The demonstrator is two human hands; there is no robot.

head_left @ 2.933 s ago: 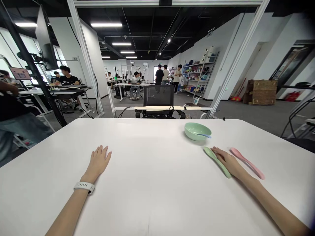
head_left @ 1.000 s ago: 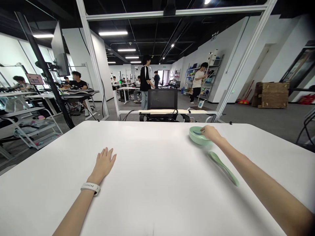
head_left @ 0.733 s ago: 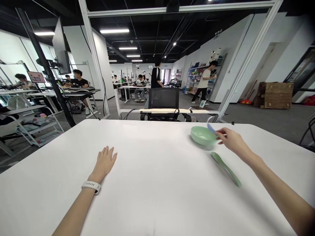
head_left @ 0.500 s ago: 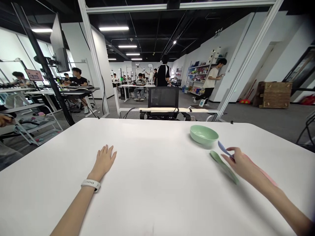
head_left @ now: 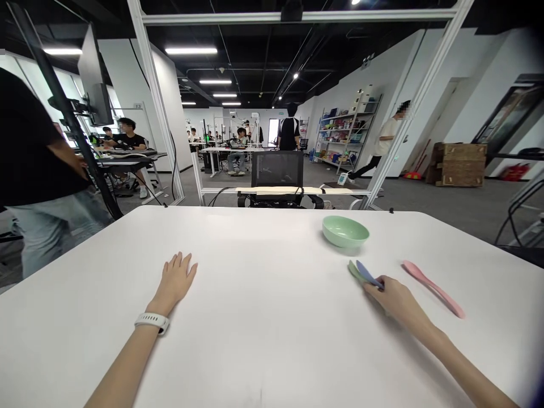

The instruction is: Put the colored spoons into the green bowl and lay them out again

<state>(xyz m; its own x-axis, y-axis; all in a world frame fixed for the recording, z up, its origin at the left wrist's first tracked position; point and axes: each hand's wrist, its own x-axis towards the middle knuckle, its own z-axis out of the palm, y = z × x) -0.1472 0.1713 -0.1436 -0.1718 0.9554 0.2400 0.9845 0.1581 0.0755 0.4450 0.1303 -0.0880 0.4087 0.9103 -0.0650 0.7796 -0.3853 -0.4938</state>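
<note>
While the right hand [head_left: 396, 300] pinches the blue spoon [head_left: 368, 274] beside the green spoon [head_left: 354, 271] at frame right, a light, level hold seems best; the left hand [head_left: 173, 285] lies spread.

The blue spoon [head_left: 368, 274] slants just beside the green spoon [head_left: 355, 271].

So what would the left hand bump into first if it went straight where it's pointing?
Over the white table, the left hand would probably meet the short metal post beyond the far edge first, though depth is unclear.
</note>
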